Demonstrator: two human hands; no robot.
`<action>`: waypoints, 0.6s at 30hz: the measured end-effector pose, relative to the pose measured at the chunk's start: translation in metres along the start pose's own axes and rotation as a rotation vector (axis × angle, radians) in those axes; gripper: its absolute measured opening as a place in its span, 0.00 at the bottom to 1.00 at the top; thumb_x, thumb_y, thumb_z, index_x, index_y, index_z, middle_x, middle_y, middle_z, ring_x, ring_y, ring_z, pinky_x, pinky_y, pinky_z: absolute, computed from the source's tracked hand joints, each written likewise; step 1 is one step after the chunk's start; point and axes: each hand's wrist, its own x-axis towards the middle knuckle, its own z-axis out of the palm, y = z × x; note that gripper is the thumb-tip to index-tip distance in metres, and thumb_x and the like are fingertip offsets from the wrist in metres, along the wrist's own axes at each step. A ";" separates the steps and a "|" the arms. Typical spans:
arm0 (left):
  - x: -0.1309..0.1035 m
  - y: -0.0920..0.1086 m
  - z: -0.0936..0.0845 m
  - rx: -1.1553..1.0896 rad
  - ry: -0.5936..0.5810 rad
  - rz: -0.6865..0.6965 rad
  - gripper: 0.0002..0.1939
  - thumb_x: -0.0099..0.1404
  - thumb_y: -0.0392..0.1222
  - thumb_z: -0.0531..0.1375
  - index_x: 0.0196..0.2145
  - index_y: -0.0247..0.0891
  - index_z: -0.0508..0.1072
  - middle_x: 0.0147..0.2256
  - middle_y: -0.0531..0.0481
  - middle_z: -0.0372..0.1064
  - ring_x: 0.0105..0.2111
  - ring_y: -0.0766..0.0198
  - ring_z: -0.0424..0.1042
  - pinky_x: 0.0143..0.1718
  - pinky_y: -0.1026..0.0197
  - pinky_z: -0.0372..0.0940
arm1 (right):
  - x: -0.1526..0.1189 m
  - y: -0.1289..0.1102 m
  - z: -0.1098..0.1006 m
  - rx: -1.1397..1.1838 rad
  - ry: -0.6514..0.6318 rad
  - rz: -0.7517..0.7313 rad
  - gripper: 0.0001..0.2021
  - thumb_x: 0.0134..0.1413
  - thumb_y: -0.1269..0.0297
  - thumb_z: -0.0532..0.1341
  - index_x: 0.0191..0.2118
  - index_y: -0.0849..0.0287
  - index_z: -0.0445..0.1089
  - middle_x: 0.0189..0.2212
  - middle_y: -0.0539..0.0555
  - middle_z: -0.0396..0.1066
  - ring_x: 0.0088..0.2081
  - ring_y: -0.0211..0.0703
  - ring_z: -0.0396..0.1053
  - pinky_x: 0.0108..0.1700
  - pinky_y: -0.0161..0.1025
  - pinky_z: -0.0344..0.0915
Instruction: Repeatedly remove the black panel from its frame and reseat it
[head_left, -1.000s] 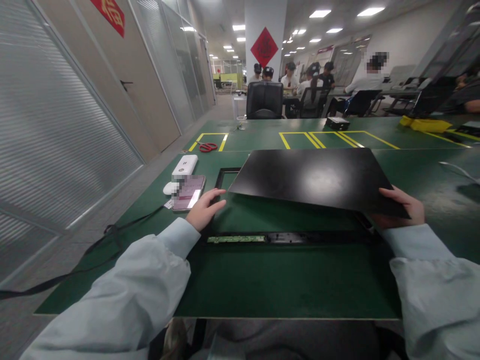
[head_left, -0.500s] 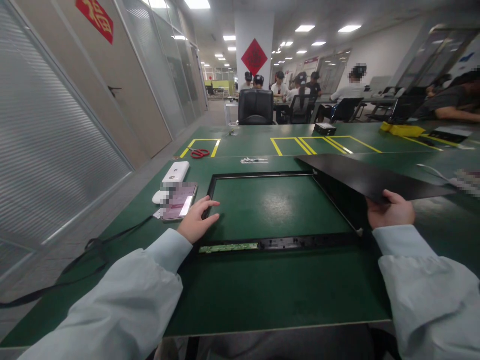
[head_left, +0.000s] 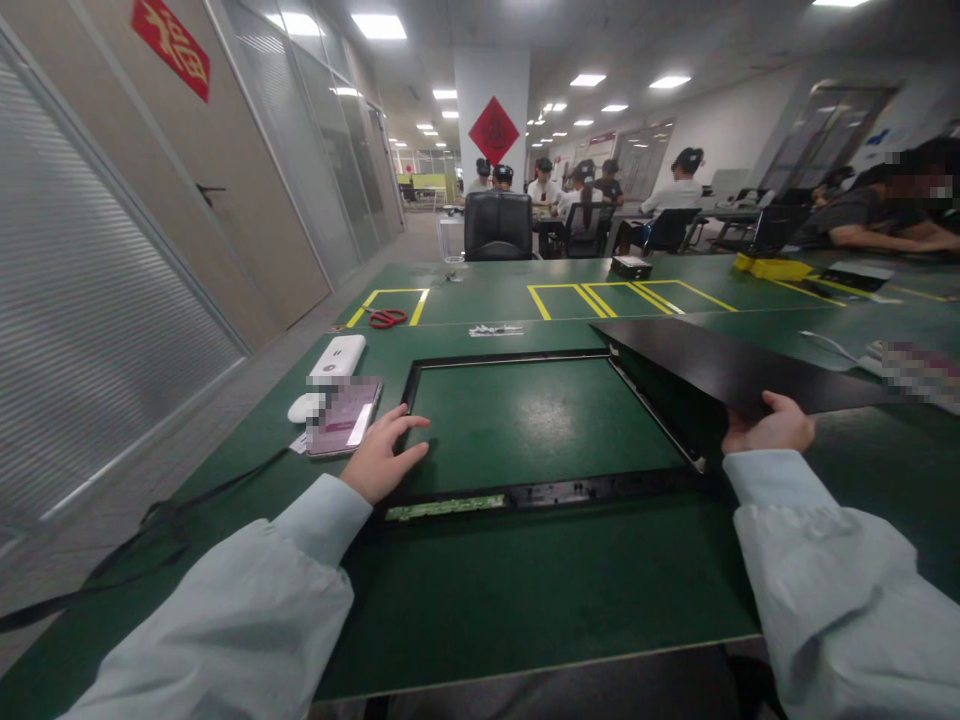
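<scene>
Left hand [head_left: 382,455]: thumb and forefinger set wide apart, nothing gripped; fingers lay over the left bar of the black frame [head_left: 600,488], probably to steady it. Firmness of contact: could not be told.

Right hand [head_left: 772,428]: closed on the near edge of the black panel [head_left: 720,355], thumb above, other fingers hidden beneath, apparently bearing its weight. Panel extended beyond and to both sides of those fingers, tilted, its far left corner over or close to the frame's far right corner.

Frame: flat between the two hands, seemingly laid so for support all round. Green circuit board [head_left: 446,508]: in the near bar, nearer the left fingers.

Phone [head_left: 345,420]: just left of the left fingers, outside the frame. Red-handled scissors [head_left: 388,319]: well beyond them, likewise out of the way.
</scene>
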 end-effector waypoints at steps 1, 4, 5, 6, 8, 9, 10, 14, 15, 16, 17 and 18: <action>0.000 0.000 0.000 0.002 -0.001 0.002 0.25 0.60 0.61 0.64 0.49 0.44 0.80 0.65 0.37 0.68 0.69 0.36 0.61 0.69 0.35 0.55 | -0.005 -0.003 0.003 0.042 0.107 -0.004 0.19 0.33 0.73 0.61 0.36 0.49 0.60 0.40 0.43 0.71 0.38 0.37 0.74 0.36 0.36 0.75; 0.000 -0.001 0.000 0.008 -0.002 0.013 0.25 0.60 0.61 0.64 0.50 0.44 0.80 0.65 0.37 0.68 0.70 0.36 0.60 0.69 0.35 0.54 | -0.017 -0.008 0.010 0.081 0.187 0.019 0.20 0.33 0.75 0.61 0.36 0.50 0.62 0.42 0.45 0.72 0.42 0.41 0.76 0.40 0.40 0.76; 0.000 -0.002 0.000 0.011 -0.002 0.016 0.25 0.61 0.61 0.64 0.50 0.44 0.80 0.65 0.37 0.68 0.70 0.36 0.60 0.69 0.35 0.54 | -0.019 -0.009 0.011 0.077 0.186 0.020 0.20 0.33 0.75 0.61 0.37 0.50 0.62 0.43 0.46 0.73 0.43 0.42 0.76 0.40 0.41 0.77; 0.000 -0.003 0.001 0.014 -0.003 0.016 0.26 0.60 0.61 0.63 0.50 0.44 0.80 0.65 0.37 0.68 0.70 0.36 0.59 0.70 0.35 0.54 | -0.020 -0.009 0.011 0.071 0.188 0.018 0.21 0.33 0.75 0.61 0.37 0.49 0.62 0.44 0.46 0.73 0.43 0.43 0.76 0.41 0.41 0.77; 0.001 -0.004 0.002 0.021 -0.004 0.014 0.26 0.60 0.62 0.63 0.50 0.43 0.80 0.65 0.36 0.67 0.70 0.35 0.59 0.70 0.34 0.53 | -0.020 -0.009 0.011 0.056 0.180 0.014 0.21 0.34 0.74 0.61 0.39 0.49 0.62 0.45 0.47 0.73 0.44 0.44 0.76 0.41 0.42 0.76; 0.001 -0.005 0.003 0.024 -0.002 0.014 0.27 0.60 0.62 0.63 0.49 0.43 0.80 0.65 0.36 0.67 0.70 0.35 0.59 0.70 0.34 0.53 | -0.020 -0.008 0.011 0.047 0.169 0.015 0.21 0.34 0.74 0.60 0.39 0.48 0.62 0.46 0.46 0.73 0.45 0.44 0.77 0.41 0.42 0.76; 0.001 -0.006 0.004 0.027 0.005 0.015 0.27 0.60 0.62 0.63 0.49 0.43 0.80 0.65 0.35 0.67 0.70 0.34 0.59 0.70 0.33 0.53 | -0.019 -0.008 0.011 0.037 0.154 0.021 0.22 0.34 0.74 0.60 0.40 0.47 0.61 0.46 0.46 0.73 0.45 0.44 0.77 0.41 0.43 0.76; 0.003 -0.010 0.008 0.039 0.037 0.027 0.26 0.59 0.63 0.63 0.48 0.44 0.80 0.64 0.36 0.68 0.69 0.34 0.60 0.69 0.33 0.54 | -0.014 -0.006 0.009 -0.007 0.128 0.082 0.23 0.35 0.76 0.59 0.40 0.47 0.58 0.47 0.45 0.71 0.44 0.42 0.76 0.42 0.42 0.77; 0.003 -0.010 0.008 0.043 0.036 0.028 0.26 0.59 0.63 0.63 0.48 0.43 0.80 0.64 0.36 0.68 0.69 0.34 0.60 0.69 0.33 0.54 | -0.013 -0.005 0.009 -0.015 0.132 0.100 0.23 0.35 0.77 0.59 0.40 0.47 0.57 0.47 0.45 0.71 0.44 0.41 0.76 0.42 0.42 0.77; 0.003 -0.010 0.008 0.047 0.030 0.029 0.26 0.60 0.63 0.63 0.48 0.43 0.80 0.64 0.36 0.68 0.69 0.34 0.60 0.69 0.33 0.54 | -0.013 -0.004 0.009 -0.021 0.137 0.113 0.23 0.35 0.77 0.59 0.39 0.48 0.57 0.47 0.46 0.71 0.44 0.40 0.75 0.42 0.42 0.77; 0.002 -0.010 0.007 0.053 0.020 0.030 0.26 0.60 0.62 0.62 0.49 0.43 0.80 0.65 0.36 0.67 0.69 0.34 0.60 0.69 0.33 0.54 | -0.012 -0.004 0.008 -0.025 0.140 0.122 0.23 0.36 0.78 0.59 0.39 0.48 0.57 0.48 0.46 0.71 0.44 0.40 0.75 0.42 0.42 0.77; 0.002 -0.010 0.006 0.059 0.011 0.030 0.26 0.60 0.62 0.62 0.49 0.43 0.80 0.65 0.36 0.67 0.69 0.34 0.60 0.69 0.33 0.54 | -0.012 -0.003 0.008 -0.028 0.141 0.128 0.23 0.36 0.79 0.59 0.39 0.49 0.57 0.48 0.46 0.71 0.44 0.40 0.74 0.42 0.42 0.77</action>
